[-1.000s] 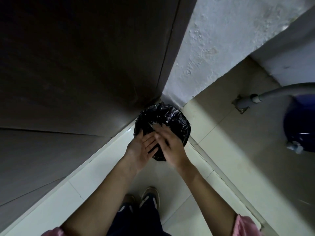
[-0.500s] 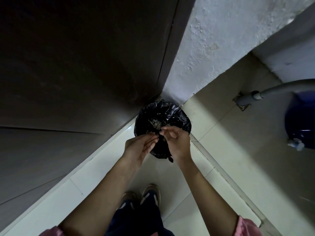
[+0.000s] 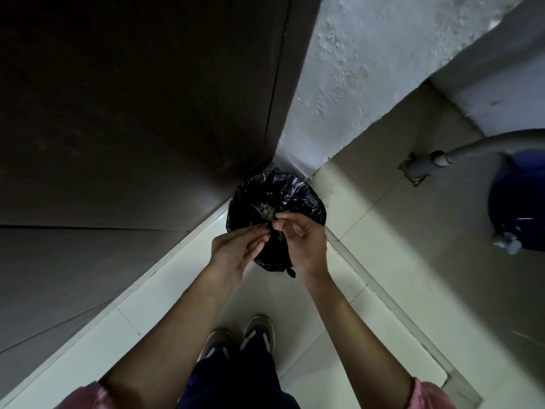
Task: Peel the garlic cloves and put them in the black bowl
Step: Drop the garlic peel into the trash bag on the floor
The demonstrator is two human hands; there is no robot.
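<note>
Dark door (image 3: 132, 113) fills the left side, its frame running down to the corner. At its foot a pale tiled step (image 3: 165, 278) crosses under the person's arms.

Left hand (image 3: 236, 246) is held out over the near edge of the bin (image 3: 280, 196), fingers fairly straight and together, tips aimed at the right hand – loosely spread, nothing visibly in it. Looks like a brushing-off pose, hands kept above the liner so scraps fall inside.

The bin, lined with a black bag, is wedged into the corner where door and wall (image 3: 368, 84) meet. Pale flecks on the liner inside – peel scraps (image 3: 265, 211) probably, too small to be sure.

Right hand (image 3: 303, 243) hangs just right of the left one, above the bin, fingers curled in with thumb meeting fingertips, as if picking a bit off. Whether anything is pinched, I cannot tell.

Shoes (image 3: 250, 338) stand on the tiles right below, close to the bin.

Far right: grey pipe (image 3: 472, 149) coming up from the floor, blue container (image 3: 519, 202) beside it.

Task things – no garlic cloves or black bowl in sight; they're somewhere else. My read: a peel-dumping side step, with the peeling itself impossible to gauge from here.
</note>
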